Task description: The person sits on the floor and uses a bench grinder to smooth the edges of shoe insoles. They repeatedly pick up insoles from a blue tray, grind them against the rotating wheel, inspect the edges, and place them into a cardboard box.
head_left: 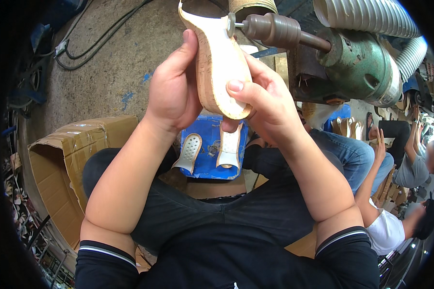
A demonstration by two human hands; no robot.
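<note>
The cork-sided sole (222, 72), raised at far centre with its far end by the grinding disc (231, 25), looks light and stiff, its thin rim perhaps chippable, its thick sides probably the safest hold. The left hand (171, 79) and right hand (270, 89) clamp those sides, right thumb on top; most left fingers are hidden, and disc contact is unclear.

The footbed (217, 67) has a cream-white face and tan, brown-flecked sides. Near the left and right edges of the blue box (206, 167), two pale grey insoles (229, 148) carry tan rims, the left one dotted with dark holes. The motor (352, 67) is green, its chuck (274, 30) brown, the ribbed hoses (366, 17) pale grey, the black sleeves (103, 269) banded with white.
</note>
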